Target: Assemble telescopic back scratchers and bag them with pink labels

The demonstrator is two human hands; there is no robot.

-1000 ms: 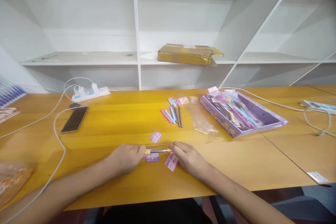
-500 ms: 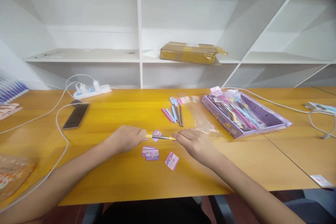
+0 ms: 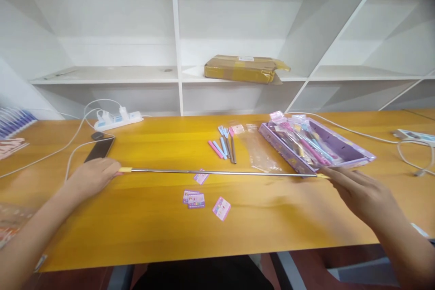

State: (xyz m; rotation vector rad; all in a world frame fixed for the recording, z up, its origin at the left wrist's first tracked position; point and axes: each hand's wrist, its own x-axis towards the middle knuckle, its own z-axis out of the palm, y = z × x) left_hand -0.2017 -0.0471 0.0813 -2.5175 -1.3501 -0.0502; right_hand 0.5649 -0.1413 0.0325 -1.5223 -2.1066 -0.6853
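Note:
A telescopic back scratcher [image 3: 224, 173] stretches level over the table, its thin metal rod drawn out long. My left hand [image 3: 92, 176] is closed round its yellow left end. At the other end, my right hand [image 3: 362, 192] grips the yellow tip near the display box; its fingers hide most of that tip. Small purple and pink cards [image 3: 196, 200] lie below the rod, and another card [image 3: 221, 208] sits to their right. Beyond the rod are shorter back scratchers [image 3: 228, 144] with blue and pink claw heads, beside loose pink and blue sleeves [image 3: 217, 149].
A purple display box [image 3: 353, 163] holds several bagged back scratchers. Next to it lies a clear plastic bag [image 3: 260, 149]. At the left are a phone [image 3: 101, 148], a power strip [image 3: 118, 121] and white cables. A taped parcel [image 3: 241, 69] rests on the shelf.
My hands have moved far apart, left and right. The back scratcher's rod, short before, is now pulled out to a long length between them.

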